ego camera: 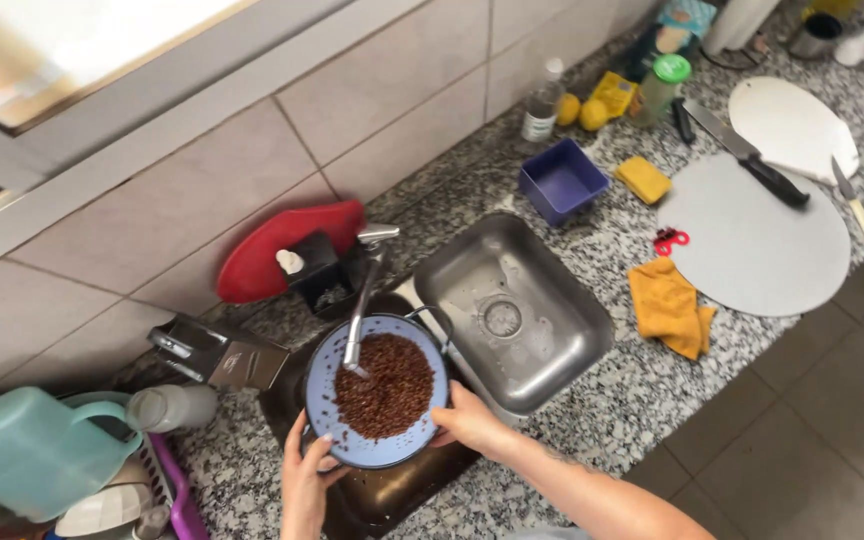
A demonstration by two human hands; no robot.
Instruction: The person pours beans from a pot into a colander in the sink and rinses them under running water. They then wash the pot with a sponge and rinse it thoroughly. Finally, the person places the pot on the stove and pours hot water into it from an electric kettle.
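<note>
Under tap (360, 300), hands-held bean strainer (377, 392)

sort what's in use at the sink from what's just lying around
In use: left hand, right hand, blue bowl of brown beans, faucet.

Lying about: yellow cloth, black-handled knife, purple tub, red scissors.

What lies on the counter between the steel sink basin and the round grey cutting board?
In the head view, a crumpled yellow cloth lies on the granite between the steel sink basin and the round grey cutting board, with small red scissors just above it.
</note>
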